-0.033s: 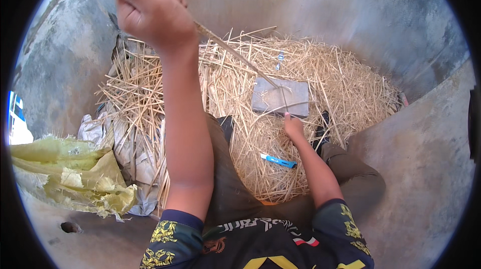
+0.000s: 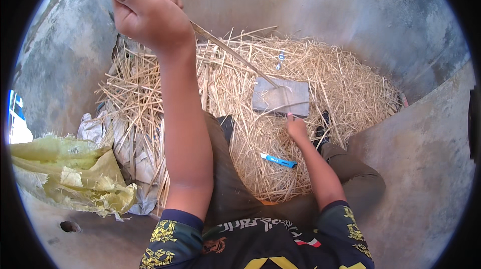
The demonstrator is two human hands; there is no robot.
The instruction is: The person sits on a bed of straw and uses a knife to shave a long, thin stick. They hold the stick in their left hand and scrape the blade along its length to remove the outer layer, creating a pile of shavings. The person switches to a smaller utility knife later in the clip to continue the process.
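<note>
Where the long pale strip [image 2: 233, 53] runs: slanting down from beyond the upraised left hand [image 2: 150, 16] to the top of the gray block [image 2: 299, 93].
Left hand's hold: clenched around the strip, up and left of the block.
Right hand [image 2: 296, 126]: fingers curled at the block's near edge; whether they grip anything cannot be told.
Blue utility knife [image 2: 278, 161]: on the straw [image 2: 350, 81], nearer the person than the block.
Torn yellow sheeting [image 2: 62, 169]: well left of the block.
</note>
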